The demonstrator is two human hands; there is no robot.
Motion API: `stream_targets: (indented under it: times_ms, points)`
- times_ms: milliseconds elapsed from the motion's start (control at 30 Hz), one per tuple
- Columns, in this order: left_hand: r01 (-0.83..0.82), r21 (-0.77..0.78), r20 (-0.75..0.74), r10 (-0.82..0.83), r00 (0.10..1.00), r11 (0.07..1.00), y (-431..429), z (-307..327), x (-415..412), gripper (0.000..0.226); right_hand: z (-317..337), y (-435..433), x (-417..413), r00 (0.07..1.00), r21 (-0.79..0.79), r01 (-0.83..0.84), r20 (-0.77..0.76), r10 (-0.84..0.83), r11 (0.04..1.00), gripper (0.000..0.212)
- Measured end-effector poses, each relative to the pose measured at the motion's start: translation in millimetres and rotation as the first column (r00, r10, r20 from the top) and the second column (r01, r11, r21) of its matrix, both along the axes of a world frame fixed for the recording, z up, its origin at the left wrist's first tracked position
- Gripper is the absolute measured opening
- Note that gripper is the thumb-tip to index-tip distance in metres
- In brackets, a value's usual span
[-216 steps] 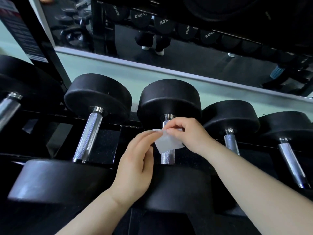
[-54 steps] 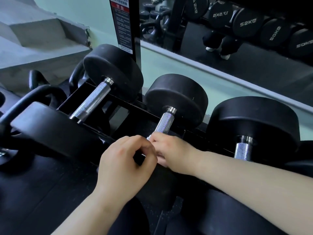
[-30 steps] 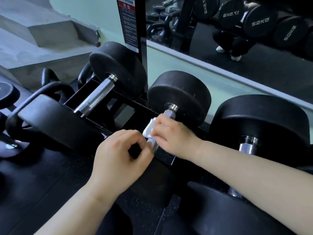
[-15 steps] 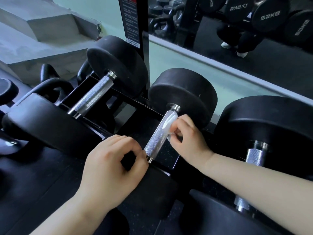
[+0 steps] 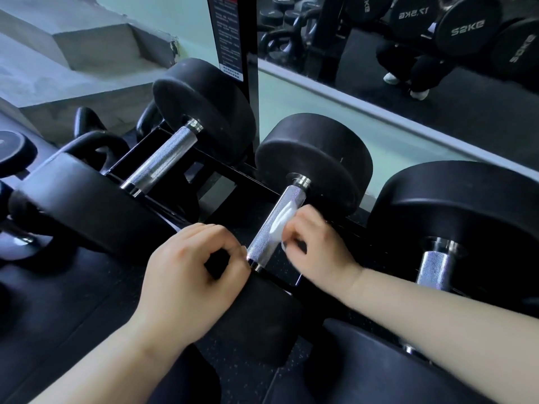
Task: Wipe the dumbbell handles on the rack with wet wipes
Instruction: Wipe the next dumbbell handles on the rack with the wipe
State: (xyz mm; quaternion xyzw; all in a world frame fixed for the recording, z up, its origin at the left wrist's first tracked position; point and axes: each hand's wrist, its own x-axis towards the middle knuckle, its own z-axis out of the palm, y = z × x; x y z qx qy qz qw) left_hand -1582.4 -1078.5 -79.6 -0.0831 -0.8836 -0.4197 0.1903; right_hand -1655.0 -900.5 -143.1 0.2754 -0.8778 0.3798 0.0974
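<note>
Black dumbbells with knurled chrome handles lie side by side on a black rack [image 5: 233,182]. My right hand [image 5: 315,249] pinches a white wet wipe [image 5: 281,221] against the right side of the middle dumbbell's handle [image 5: 271,228]; hand and wipe are blurred. My left hand [image 5: 189,275] rests with curled fingers on the near head of that dumbbell [image 5: 262,316], thumb and fingertips close to the handle's lower end. The left dumbbell's handle [image 5: 162,161] and the right dumbbell's handle [image 5: 434,266] are bare.
A mirror [image 5: 408,53] behind the rack reflects more dumbbells and a crouching person's legs. A black upright post with a label [image 5: 230,39] stands between the left and middle dumbbells. Kettlebells [image 5: 87,141] sit at the left by a grey concrete step [image 5: 87,48].
My right hand has slid the wipe down along the right side of the middle handle and is blurred with motion. My left hand has stayed on the near head.
</note>
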Motion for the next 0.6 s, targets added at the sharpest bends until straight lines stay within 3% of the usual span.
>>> stream_targets:
  times_ms: [67, 133, 167, 233, 300, 333, 400, 500, 533, 600]
  points:
    - [-0.002, -0.001, -0.002, 0.002, 1.0, 1.0, 0, 0, 0, 0.013, 1, -5, 15, 0.973, 0.153, -0.221, -0.032, 0.228, 0.963, 0.017]
    - [-0.004, -0.003, 0.003, 0.004, 1.0, 1.0, 0, 0, 0, 0.014, 4, -1, 12, 0.939, 0.257, -0.321, -0.042, 0.342, 0.912, 0.02]
    - [-0.001, -0.004, 0.006, 0.001, 1.0, 1.0, 0, 0, 0, 0.014, 7, 3, 3, 0.946, 0.265, -0.287, -0.072, 0.316, 0.92, 0.019]
    - [0.002, -0.004, 0.009, -0.002, 1.0, 1.0, 0, -1, 0, 0.015, 14, 10, -20, 0.995, 0.17, -0.071, -0.061, 0.082, 0.983, 0.014]
    - [-0.003, 0.001, 0.014, 0.003, 1.0, 1.0, 0, -1, 0, 0.015, 16, 12, -32, 0.988, 0.094, 0.154, -0.005, -0.154, 0.984, 0.011]
    - [-0.005, 0.004, 0.017, 0.005, 1.0, 1.0, 0, -1, 0, 0.015, 13, 10, -30, 0.981, 0.081, 0.192, -0.017, -0.192, 0.978, 0.011]
    - [-0.006, 0.0, 0.016, 0.006, 1.0, 1.0, -1, -1, 1, 0.015, 9, -1, -11, 0.991, 0.105, 0.084, -0.108, -0.072, 0.991, 0.012]
    - [-0.017, 0.001, 0.017, 0.017, 1.0, 1.0, -1, -2, 1, 0.016, 6, -2, 10, 0.948, 0.258, -0.229, -0.161, 0.275, 0.939, 0.019]
    - [-0.019, 0.004, 0.02, 0.019, 1.0, 1.0, 0, -2, 1, 0.016, 8, 0, 6, 0.932, 0.307, -0.262, -0.168, 0.323, 0.915, 0.021]
    - [-0.022, 0.003, 0.024, 0.022, 0.999, 1.0, 1, -2, -1, 0.017, 10, 7, -11, 0.936, 0.343, -0.147, -0.254, 0.243, 0.928, 0.017]
